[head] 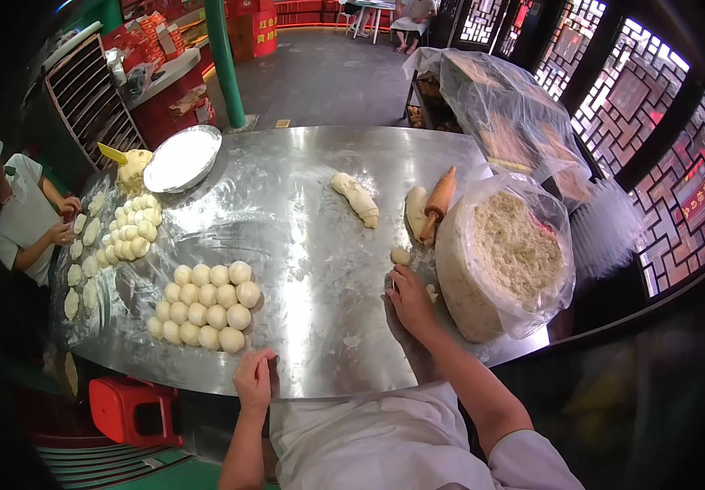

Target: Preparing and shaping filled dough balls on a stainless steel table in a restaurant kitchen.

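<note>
My left hand (254,378) rests at the near edge of the steel worktable (321,343), fingers curled in, with no object showing in it. Just beyond it, rounded dough balls (198,313) sit in close rows. On the right, my right hand (411,298) reaches over the table with its fingers spread. Its fingertips are close to a small lump of dough (400,256); whether they touch it I cannot tell. Further off lie a rolled dough log (355,199), another dough piece (415,211) and a wooden rolling pin (439,205).
A plastic-lined tub of crumbly pale filling (514,251) stands at right. Far left are a flour bowl (182,160), a yellow mass with a scraper (134,170), stacked dough pieces (132,228) and flattened ovals (90,233). A co-worker (28,214) handles dough there. A red stool (132,409) stands below.
</note>
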